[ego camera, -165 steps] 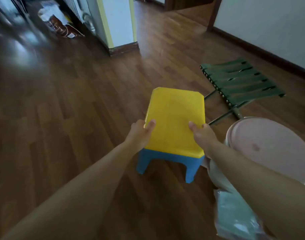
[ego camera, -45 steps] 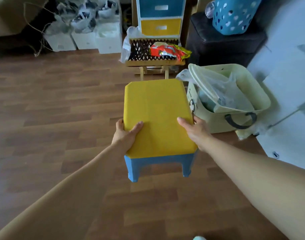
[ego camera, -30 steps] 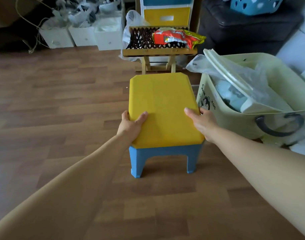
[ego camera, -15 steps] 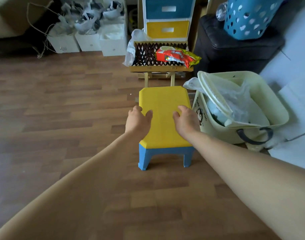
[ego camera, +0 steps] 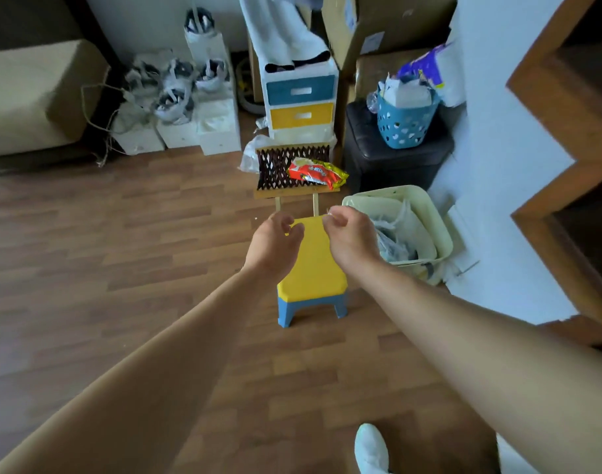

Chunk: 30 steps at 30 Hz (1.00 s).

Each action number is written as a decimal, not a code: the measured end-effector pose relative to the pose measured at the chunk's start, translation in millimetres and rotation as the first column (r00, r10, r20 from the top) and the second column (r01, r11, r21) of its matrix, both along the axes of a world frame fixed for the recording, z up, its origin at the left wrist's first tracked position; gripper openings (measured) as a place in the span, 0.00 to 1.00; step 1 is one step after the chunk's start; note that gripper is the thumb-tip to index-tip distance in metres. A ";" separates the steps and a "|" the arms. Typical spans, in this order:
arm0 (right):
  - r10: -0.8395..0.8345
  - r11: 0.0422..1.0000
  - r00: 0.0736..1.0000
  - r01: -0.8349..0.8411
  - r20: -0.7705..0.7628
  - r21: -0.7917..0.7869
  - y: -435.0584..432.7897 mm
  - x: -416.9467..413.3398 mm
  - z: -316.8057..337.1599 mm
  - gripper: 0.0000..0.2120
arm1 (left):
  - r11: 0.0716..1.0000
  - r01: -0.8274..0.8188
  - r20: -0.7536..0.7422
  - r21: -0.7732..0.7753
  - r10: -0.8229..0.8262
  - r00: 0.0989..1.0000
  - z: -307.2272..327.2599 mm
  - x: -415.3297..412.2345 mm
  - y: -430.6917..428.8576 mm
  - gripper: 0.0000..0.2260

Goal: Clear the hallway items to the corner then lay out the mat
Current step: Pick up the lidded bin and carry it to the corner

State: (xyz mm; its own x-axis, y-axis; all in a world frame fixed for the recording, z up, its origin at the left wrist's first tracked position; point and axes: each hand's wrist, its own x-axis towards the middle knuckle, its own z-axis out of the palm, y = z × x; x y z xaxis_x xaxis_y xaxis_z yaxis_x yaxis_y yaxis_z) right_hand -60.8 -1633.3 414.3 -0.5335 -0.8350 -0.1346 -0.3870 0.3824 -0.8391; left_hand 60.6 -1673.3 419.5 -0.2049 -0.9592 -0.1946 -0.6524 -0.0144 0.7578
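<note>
The small stool with a yellow top [ego camera: 313, 265] and blue legs stands on the wooden floor in the corner. It sits between a low wooden stool with a woven seat [ego camera: 292, 165] and a pale green basket [ego camera: 439, 230]. My left hand [ego camera: 272, 248] and my right hand [ego camera: 352, 241] hover above the far part of the yellow top. Both have loosely curled fingers and hold nothing. No mat is in view.
A red and yellow snack bag [ego camera: 318, 172] lies on the woven stool. Behind stand a blue and yellow drawer unit [ego camera: 301, 104], a black ottoman [ego camera: 395, 155] bearing a blue basket [ego camera: 405, 124], and white boxes [ego camera: 190, 131]. A wall corner [ego camera: 491, 200] is at right; my foot [ego camera: 373, 449] shows below.
I carried the yellow stool from the hallway to the corner, set it down beside the green basket and let go. Both hands have lifted off its top and the view has pulled back.
</note>
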 end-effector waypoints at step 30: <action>-0.944 0.274 0.316 0.912 0.098 -0.306 530.4 17.3 275.4 0.12 | 0.143 0.938 -0.103 -0.316 -0.988 0.116 268.9 -119.4 450.0 0.05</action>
